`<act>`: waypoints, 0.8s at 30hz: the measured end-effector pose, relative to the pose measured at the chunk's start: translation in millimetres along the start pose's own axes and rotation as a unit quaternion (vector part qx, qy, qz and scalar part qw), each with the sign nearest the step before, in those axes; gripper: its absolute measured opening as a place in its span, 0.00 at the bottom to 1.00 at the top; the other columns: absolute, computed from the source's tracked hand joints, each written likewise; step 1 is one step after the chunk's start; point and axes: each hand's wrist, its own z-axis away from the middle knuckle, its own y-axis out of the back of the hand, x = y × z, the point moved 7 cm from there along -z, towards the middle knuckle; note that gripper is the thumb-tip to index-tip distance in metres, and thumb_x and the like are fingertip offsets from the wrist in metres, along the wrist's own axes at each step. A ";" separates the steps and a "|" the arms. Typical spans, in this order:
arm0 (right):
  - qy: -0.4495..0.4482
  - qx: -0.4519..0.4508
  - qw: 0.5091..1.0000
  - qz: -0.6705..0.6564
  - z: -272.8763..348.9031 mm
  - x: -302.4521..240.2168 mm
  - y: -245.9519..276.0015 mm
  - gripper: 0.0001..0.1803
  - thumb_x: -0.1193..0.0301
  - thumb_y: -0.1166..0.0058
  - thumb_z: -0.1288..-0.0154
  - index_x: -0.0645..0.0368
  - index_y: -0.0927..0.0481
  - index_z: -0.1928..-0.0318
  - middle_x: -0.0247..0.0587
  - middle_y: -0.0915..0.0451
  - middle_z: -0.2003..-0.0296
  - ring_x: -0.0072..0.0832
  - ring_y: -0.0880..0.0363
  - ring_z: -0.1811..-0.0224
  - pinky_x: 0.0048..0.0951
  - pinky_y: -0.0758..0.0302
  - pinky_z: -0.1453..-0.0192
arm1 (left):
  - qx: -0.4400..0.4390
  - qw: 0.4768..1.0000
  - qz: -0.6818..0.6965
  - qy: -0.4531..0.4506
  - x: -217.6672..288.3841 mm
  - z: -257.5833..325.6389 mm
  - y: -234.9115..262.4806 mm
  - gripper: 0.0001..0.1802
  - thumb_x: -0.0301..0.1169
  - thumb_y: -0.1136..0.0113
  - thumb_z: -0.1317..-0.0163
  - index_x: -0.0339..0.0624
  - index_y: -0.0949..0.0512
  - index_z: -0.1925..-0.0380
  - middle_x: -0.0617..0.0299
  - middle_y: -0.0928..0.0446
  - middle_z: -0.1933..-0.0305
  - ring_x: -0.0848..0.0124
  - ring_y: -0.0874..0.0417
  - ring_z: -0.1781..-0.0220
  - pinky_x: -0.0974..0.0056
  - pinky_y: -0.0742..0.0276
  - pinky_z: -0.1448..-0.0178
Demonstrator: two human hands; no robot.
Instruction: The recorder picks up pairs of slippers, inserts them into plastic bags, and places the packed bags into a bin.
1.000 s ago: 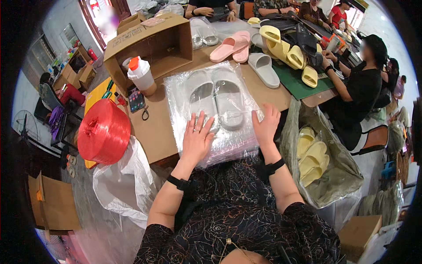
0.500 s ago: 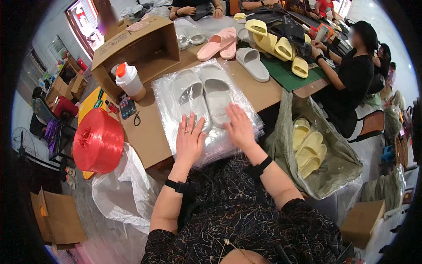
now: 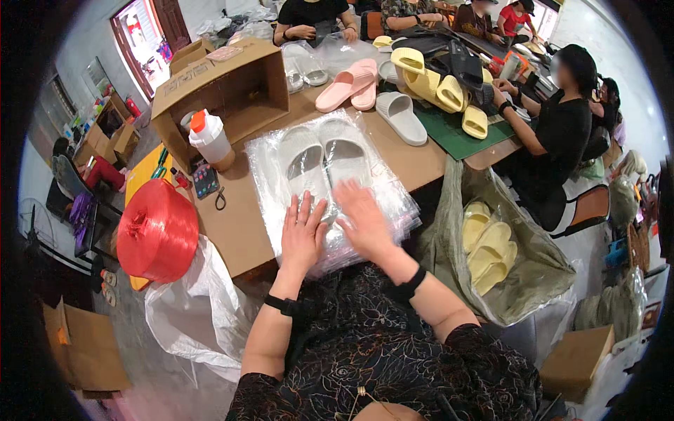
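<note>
A pair of light grey slide sandals lies side by side in clear plastic, on a stack of clear plastic bags at the table's near edge. My left hand rests flat over the heel end of the left sandal, fingers apart. Over the right sandal's heel lies my right hand, its fingers stretched out and slightly blurred. Neither hand grips anything. The hands partly cover the heel ends of both sandals.
Left stand an open cardboard box, a white bottle with orange lid, a phone and a red twine roll. Pink slides, a loose grey slide and yellow slides lie beyond. A green sack holds yellow slides. Co-workers sit around.
My right hand has slid left and a little down, closer to my left hand. The left hand stays nearly in place. The whole view has shifted slightly.
</note>
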 end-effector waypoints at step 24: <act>-0.027 0.005 0.994 0.103 13.8 43.9 -21.2 0.30 0.58 0.49 0.28 0.60 0.33 0.31 0.49 0.35 0.29 0.49 0.41 0.26 0.49 0.44 0.24 | -0.008 0.998 0.004 0.068 -15.2 6.7 -10.8 0.44 0.50 0.43 0.34 0.39 0.46 0.25 0.45 0.52 0.19 0.48 0.53 0.18 0.44 0.59 0.19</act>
